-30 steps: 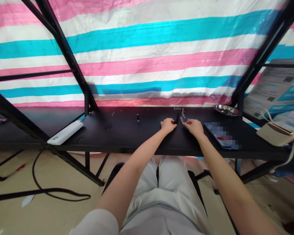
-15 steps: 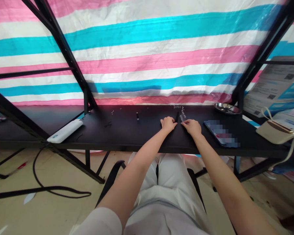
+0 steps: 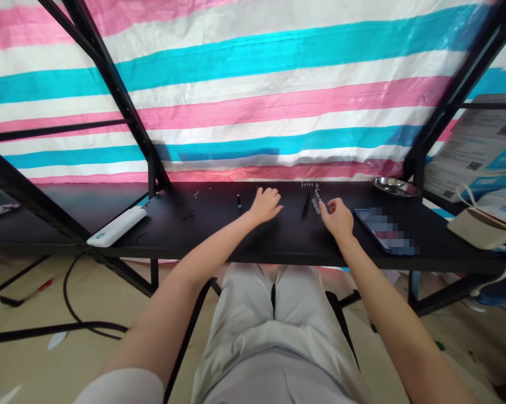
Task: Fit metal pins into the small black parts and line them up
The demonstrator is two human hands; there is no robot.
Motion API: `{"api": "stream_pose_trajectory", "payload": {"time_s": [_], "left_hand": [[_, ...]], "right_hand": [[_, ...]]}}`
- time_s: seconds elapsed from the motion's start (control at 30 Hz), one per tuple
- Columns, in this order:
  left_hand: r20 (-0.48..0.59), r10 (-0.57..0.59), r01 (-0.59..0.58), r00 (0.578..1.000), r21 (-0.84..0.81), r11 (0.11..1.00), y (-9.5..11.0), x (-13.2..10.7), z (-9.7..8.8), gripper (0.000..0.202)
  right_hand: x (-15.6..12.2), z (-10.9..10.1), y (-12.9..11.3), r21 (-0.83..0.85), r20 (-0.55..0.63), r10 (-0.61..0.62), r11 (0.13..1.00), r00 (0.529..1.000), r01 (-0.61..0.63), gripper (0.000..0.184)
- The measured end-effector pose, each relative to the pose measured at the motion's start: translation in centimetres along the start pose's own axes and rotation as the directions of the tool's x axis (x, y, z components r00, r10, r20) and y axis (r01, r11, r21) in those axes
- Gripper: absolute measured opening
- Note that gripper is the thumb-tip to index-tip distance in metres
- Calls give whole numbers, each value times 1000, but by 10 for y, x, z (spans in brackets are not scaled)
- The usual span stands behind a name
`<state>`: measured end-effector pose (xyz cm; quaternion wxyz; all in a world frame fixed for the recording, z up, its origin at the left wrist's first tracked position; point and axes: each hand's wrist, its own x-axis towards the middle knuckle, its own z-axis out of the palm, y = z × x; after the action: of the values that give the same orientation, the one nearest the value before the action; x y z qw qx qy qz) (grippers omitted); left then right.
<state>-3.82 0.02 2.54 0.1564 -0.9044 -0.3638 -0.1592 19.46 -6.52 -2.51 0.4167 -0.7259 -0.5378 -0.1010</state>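
Note:
My left hand (image 3: 265,205) lies on the black table (image 3: 219,235), fingers stretched out toward a small black cylinder (image 3: 238,201) just to its left; it holds nothing. My right hand (image 3: 337,217) rests on the table with its fingers curled, pinching at a small cluster of pale, clear pieces (image 3: 317,202). What is between the fingertips is too small to name. A slim black stick (image 3: 306,204) lies on the table between my two hands. A row of tiny pale parts (image 3: 307,184) sits behind it near the back edge.
A phone (image 3: 383,230) lies right of my right hand, with a metal dish (image 3: 395,187) behind it. A white power bank (image 3: 117,226) sits at the table's left end. A beige pouch (image 3: 482,227) and printed sheets (image 3: 475,151) are at the right. Cables run over the floor (image 3: 84,320).
My left hand has let go of the black stick and moved left toward the small black cylinder. My right hand stays by the pale pieces.

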Motion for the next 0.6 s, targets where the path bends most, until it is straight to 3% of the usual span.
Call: {"api": "stream_pose_trajectory", "payload": {"time_s": [0.13,0.3,0.47,0.6], "left_hand": [[-41,-143,146,989,64,987,-55,-14,-28,37],[99,-301,294,949,80,953,-105,-33,-42,53],[276,-393,419,877,-41,907,-123,-44,-31,73],[349,-444,515,825,-143,845,-123,-47,-14,81]], "right_hand": [[-2,-6,-13,48,-93,-202,977,975,207,33],[-4,-4,-52,109,-12,-441,892,898,439,34],[-4,17,-96,215,-32,-569,799,822,561,32],[-7,36,-104,236,-35,-563,798,826,554,32]]}}
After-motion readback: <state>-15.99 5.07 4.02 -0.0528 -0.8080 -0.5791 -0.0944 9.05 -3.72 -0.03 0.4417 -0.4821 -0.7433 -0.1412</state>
